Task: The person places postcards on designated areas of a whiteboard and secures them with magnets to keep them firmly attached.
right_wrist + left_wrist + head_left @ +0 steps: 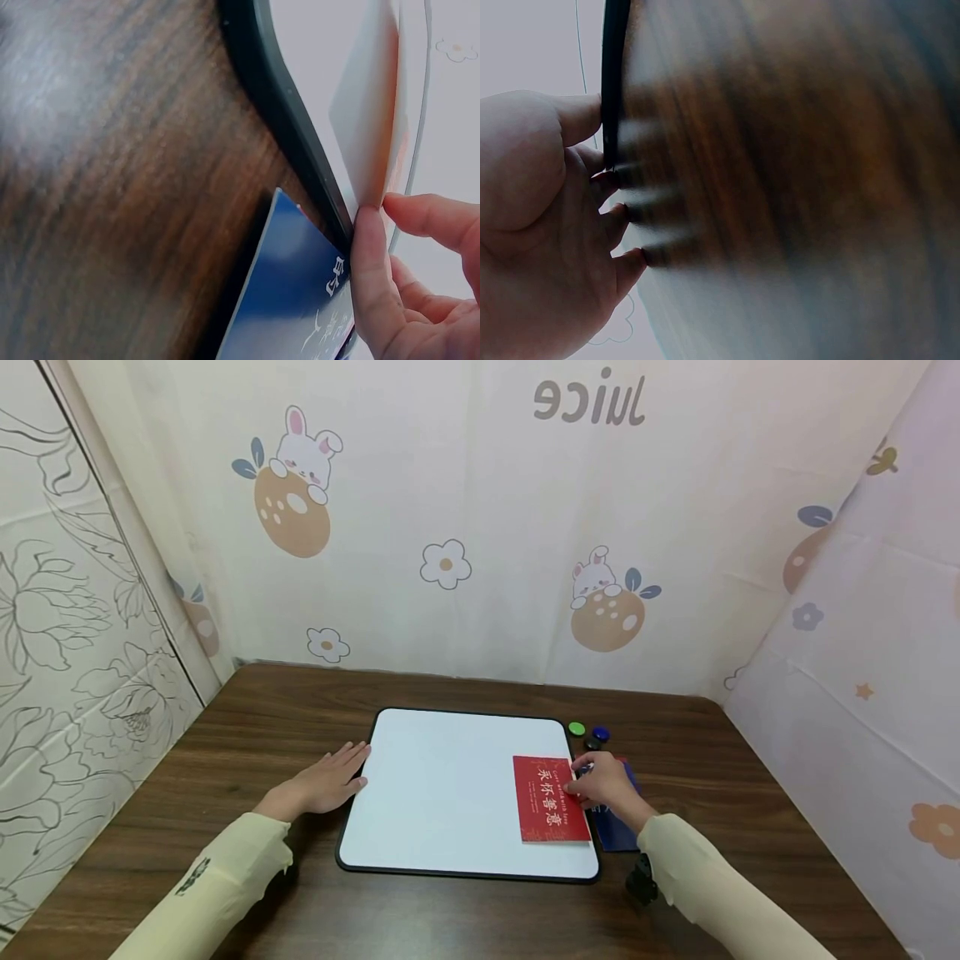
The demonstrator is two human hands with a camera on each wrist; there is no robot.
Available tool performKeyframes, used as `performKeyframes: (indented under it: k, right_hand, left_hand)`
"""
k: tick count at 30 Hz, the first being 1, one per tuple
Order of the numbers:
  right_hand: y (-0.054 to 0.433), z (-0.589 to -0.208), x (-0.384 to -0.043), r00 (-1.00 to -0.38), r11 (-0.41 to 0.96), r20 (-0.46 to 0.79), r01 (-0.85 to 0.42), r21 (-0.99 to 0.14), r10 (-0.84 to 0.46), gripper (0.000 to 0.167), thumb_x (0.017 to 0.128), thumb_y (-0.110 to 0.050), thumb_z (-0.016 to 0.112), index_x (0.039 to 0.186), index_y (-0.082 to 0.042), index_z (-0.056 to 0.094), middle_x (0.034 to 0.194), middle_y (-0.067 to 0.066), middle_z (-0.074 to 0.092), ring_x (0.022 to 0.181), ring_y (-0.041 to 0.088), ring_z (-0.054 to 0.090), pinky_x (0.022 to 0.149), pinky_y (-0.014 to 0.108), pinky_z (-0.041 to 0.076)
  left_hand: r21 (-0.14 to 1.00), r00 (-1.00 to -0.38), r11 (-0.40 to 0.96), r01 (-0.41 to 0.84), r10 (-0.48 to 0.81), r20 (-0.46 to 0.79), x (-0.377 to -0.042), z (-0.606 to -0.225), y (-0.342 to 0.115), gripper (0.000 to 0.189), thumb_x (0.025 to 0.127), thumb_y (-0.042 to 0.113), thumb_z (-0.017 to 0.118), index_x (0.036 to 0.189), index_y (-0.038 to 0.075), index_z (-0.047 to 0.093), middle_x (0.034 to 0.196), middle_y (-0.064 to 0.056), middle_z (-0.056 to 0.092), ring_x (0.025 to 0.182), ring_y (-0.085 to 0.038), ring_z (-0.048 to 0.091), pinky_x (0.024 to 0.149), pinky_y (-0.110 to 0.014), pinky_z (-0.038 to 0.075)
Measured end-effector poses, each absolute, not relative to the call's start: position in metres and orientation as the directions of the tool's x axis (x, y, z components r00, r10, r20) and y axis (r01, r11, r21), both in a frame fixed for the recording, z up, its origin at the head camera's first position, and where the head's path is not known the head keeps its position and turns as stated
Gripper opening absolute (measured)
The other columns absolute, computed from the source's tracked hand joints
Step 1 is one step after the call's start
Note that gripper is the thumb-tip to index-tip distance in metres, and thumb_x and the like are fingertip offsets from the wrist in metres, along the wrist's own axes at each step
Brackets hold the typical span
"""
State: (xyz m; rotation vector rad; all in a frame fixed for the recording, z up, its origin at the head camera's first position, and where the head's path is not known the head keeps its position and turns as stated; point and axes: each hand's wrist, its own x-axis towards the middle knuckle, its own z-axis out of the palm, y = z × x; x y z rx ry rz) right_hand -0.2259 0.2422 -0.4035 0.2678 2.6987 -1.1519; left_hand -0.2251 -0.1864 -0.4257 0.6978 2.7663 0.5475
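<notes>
Nearest me, my pale yellow sleeves (pixel 225 868) reached in from either side over the dark wood-grained tabletop (pixel 450 918). My left hand (pixel 322 783) lay at the left edge of the whiteboard (pixel 435 793), its fingers straight and a little apart, tips touching the black rim; it gripped nothing. My right hand (pixel 606 783), at the opposite side, pinched the right edge of the red card (pixel 546 806) between thumb and forefinger. The card was on the right part of the board, printed face up, and the right wrist view showed its pale underside tilted clear of the white surface near my fingers.

I judged it light and thin, stiff enough to hold its shape yet easy to crease, and perhaps slick on that smooth board. The edge seemed the right place to take hold: a gentle pinch, near the middle of that side, should keep it from bending or twisting.

Just beside the board, partly under my right hand, lay a blue card (pixel 615 833). Beyond it sat green (pixel 577 728), blue and black discs, and behind everything hung a patterned curtain (pixel 480 460).
</notes>
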Motion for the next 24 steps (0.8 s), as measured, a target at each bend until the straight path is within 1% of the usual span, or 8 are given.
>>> performKeyframes:
  k: [6, 15, 24]
  right_hand:
    - [0.2418, -0.4053, -0.228, -0.964, 0.682, -0.248, 0.244, -0.69, 0.094, 0.038, 0.082, 0.0, 0.072, 0.114, 0.008, 0.054, 0.08, 0.016, 0.063, 0.062, 0.02, 0.067, 0.058, 0.031, 0.056]
    - [0.2405, -0.4038, -0.227, -0.971, 0.71, -0.228, 0.212, -0.672, 0.075, 0.037, 0.081, 0.0, 0.073, 0.113, 0.008, 0.055, 0.081, 0.015, 0.063, 0.061, 0.019, 0.066, 0.057, 0.032, 0.056]
    - [0.2405, -0.4074, -0.2268, -0.971, 0.715, -0.226, 0.216, -0.665, 0.083, 0.037, 0.081, -0.001, 0.073, 0.113, 0.007, 0.055, 0.078, 0.013, 0.062, 0.06, 0.02, 0.061, 0.056, 0.03, 0.056]
  left_hand:
    - [0.404, -0.859, 0.819, 0.408, 0.495, -0.135, -0.225, -0.4238, -0.1853, 0.056, 0.103, 0.02, 0.041, 0.147, -0.008, 0.021, 0.152, -0.029, 0.018, 0.14, -0.046, 0.012, 0.109, -0.061, 0.013]
    - [0.397, -0.86, 0.822, 0.409, 0.492, -0.134, -0.2252, -0.424, -0.1844, 0.056, 0.103, 0.02, 0.041, 0.147, -0.008, 0.022, 0.152, -0.029, 0.018, 0.14, -0.046, 0.012, 0.109, -0.061, 0.013]
    - [0.394, -0.863, 0.827, 0.4, 0.485, -0.141, -0.2245, -0.4253, -0.1842, 0.056, 0.103, 0.021, 0.042, 0.147, -0.007, 0.022, 0.152, -0.028, 0.019, 0.14, -0.045, 0.013, 0.109, -0.06, 0.014]
